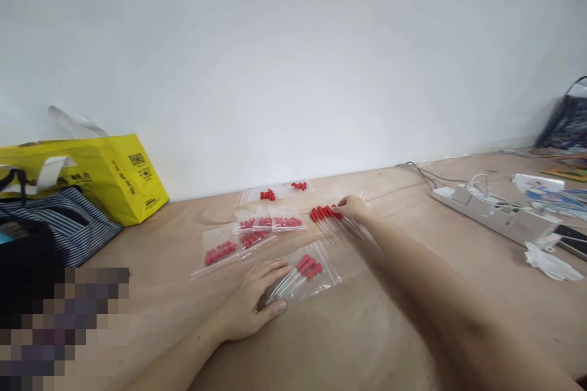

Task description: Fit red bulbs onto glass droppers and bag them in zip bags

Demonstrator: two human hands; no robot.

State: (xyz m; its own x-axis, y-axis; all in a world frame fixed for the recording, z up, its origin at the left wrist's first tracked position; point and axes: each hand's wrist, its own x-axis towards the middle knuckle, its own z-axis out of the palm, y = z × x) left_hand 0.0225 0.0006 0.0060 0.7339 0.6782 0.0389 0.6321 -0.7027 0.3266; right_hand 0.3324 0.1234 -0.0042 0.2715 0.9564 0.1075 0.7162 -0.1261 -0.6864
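My left hand point(257, 299) rests at the left end of a clear plastic bag point(330, 272), thumb on the near side and fingers on the far side, holding it on the table. Inside the bag lie several thin silvery rods with red ends point(308, 266). Farther right, my right hand point(353, 208) is closed at the fingertips on the red end of one rod. That rod belongs to a row of loose red-ended rods point(321, 214), fanned side by side with thin shafts toward me. My fingers partly hide the end of the row.
Left of the row lie several clear bags point(220, 252) with red-ended rods. Against the wall are bags with small red pieces point(268, 195). A yellow bag point(114, 177) and striped bag point(87, 220) stand left. At right are a power strip point(495, 217) and crumpled white tissue point(553, 261).
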